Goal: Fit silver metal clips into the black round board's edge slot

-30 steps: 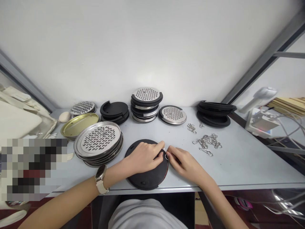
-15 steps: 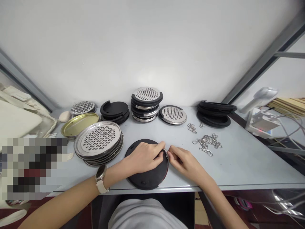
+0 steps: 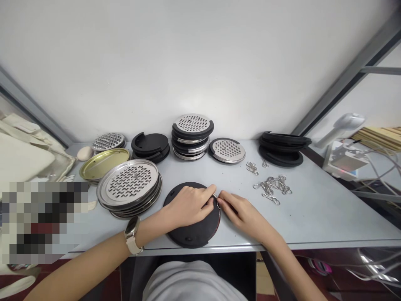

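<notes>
A round black disc [image 3: 196, 236] lies flat near the front edge of the table. My left hand [image 3: 189, 205] rests over it, fingers curled, its fingertips at the upper end of a small metal spring hook [image 3: 218, 203] by the disc's right rim. From the right side, my right hand [image 3: 241, 211] pinches the lower part of this hook between thumb and fingers. Whether the hook passes through the disc is hidden by my fingers. A loose pile of similar spring hooks [image 3: 272, 186] lies to the right, with a smaller group [image 3: 252, 168] behind it.
Perforated metal grater discs [image 3: 130, 184] are stacked at left, beside gold lids [image 3: 105, 163]. Along the wall stand black holders [image 3: 151, 146], a tall stack of graters in holders [image 3: 191, 136], a single one [image 3: 227, 150] and more black holders [image 3: 282, 150].
My right fingers have shifted slightly left and up, and more of the spring hook's loop shows. My left hand has stayed almost where it was on the disc.
</notes>
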Available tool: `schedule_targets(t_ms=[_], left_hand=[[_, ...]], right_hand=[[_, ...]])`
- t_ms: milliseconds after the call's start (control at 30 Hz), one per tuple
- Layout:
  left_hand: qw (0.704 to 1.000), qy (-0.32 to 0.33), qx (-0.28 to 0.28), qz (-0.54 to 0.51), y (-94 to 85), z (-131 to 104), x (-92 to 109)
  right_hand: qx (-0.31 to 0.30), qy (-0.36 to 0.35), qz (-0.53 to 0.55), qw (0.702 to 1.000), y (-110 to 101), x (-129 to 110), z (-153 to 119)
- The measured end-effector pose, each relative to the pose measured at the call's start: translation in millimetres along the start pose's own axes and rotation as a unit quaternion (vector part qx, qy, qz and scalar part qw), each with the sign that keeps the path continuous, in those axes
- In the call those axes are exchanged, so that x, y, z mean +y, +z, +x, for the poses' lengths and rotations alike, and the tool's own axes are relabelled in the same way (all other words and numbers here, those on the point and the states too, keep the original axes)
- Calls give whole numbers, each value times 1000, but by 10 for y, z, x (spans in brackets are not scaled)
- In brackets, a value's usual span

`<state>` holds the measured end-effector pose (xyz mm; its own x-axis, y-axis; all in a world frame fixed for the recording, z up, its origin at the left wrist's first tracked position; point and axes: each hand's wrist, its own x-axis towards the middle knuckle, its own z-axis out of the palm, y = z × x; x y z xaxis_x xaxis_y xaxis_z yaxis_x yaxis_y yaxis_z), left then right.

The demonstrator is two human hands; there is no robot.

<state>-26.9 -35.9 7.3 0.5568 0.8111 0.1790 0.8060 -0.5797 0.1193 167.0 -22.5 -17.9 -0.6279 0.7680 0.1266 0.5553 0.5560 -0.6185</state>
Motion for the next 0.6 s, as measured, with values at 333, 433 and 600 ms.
schedule_targets(t_ms=[333,433,600], left_hand=[[1000,-14,-8,-4,1,6,5],[1000,-16,-9,-9,9,3,1],[1000,-16,-10,-8,7,2,-2]], right_hand=[[-2,11,8,1000,0,-2,10],[0,13,9,1000,4,-5,8],[4,17,18,1000,-4,-20,3]])
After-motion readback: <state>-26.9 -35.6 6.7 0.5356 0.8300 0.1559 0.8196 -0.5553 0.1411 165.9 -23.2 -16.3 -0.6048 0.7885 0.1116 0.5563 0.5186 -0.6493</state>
